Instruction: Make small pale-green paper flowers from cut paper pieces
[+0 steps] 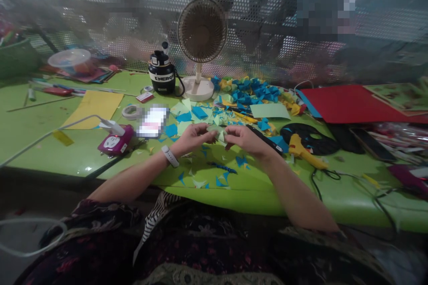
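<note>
Pale green paper piece (218, 134) held above the worktop (267, 198), pinched between both hands; its exact shape is partly hidden by the fingers. Left hand (192, 139) grasping the paper from its left side, thumb and fingers closed on it. Right hand (242, 138) grasping the same piece from the opposite side. White watch strap (170, 156) noted on the left wrist. Black oblong object (265, 139) lies close to the paper on its right, just beside the right hand; its type cannot be confirmed.

Blue paper scraps (217, 176) are scattered on the worktop nearer the person than the paper. Heap of blue folded paper pieces (250, 91) lies ahead of the paper, with desk fan (201, 31) and black bottle (162, 73) farther ahead. Left of the paper: blurred rectangular item (153, 121), tape roll (131, 111), magenta power socket (115, 140) and yellow card sheet (93, 109), in that order outward. Right of the paper: yellow glue gun (302, 151), with black round sheet (309, 138) just behind it. Red card sheet (351, 104) lies farther right and ahead.
</note>
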`<state>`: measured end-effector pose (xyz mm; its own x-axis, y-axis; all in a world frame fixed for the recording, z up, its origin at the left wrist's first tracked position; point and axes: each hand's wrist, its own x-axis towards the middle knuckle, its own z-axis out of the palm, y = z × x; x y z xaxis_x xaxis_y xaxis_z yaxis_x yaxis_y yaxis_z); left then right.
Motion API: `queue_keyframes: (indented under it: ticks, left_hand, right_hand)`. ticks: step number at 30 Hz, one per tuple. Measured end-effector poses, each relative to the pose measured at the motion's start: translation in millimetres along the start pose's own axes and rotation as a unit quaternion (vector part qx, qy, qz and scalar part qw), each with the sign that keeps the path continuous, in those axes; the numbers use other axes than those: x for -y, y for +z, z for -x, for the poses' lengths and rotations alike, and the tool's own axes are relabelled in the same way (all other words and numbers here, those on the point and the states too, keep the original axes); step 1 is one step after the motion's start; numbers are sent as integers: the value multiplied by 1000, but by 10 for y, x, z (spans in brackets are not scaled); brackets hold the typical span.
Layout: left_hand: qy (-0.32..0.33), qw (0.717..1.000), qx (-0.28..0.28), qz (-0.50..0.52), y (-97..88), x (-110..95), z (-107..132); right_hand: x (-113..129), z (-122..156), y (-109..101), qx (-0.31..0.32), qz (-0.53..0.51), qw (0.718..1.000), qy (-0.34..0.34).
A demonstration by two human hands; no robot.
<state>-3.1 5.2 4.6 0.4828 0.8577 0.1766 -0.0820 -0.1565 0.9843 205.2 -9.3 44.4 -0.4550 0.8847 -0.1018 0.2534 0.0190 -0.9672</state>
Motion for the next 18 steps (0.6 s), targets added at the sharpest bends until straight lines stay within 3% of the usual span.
queue_keyframes:
  ticks: [8,18]
  left_hand:
    - [40,998,20,-50,5,-6,-2]
    - [14,995,59,-77,-3,-62,6]
  right_hand:
    - [-38,-21,13,24,-52,998,27]
    - [-79,-26,68,49,-17,998,39]
